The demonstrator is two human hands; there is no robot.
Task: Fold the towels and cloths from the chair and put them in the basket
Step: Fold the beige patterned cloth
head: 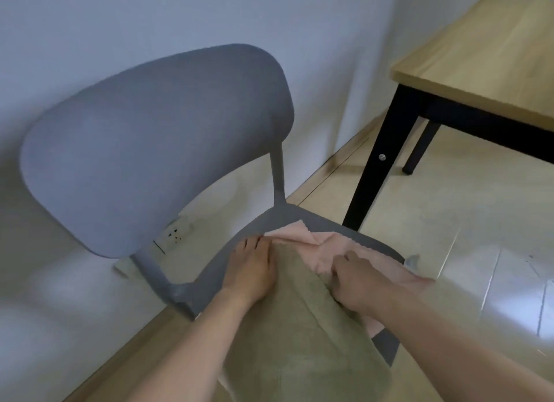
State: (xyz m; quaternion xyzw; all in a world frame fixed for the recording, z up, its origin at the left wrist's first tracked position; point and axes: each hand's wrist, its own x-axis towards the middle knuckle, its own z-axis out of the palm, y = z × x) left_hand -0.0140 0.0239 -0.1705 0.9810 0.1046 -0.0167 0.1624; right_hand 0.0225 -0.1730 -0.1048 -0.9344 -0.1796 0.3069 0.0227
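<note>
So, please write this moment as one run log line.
left hand flat on olive-green terry towel | right hand gripping its edge | pink cloth underneath | grey plastic chair | basket unseen

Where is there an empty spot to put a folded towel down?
The chair seat is crowded: green towel, pink cloth and both hands, left hand and right hand, cover it. Only a bare strip remains behind the pink cloth. The wooden table and tiled floor look bare.

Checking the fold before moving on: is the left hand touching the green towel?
Touching. The head view shows the left hand lying flat on the green towel's far edge.
</note>
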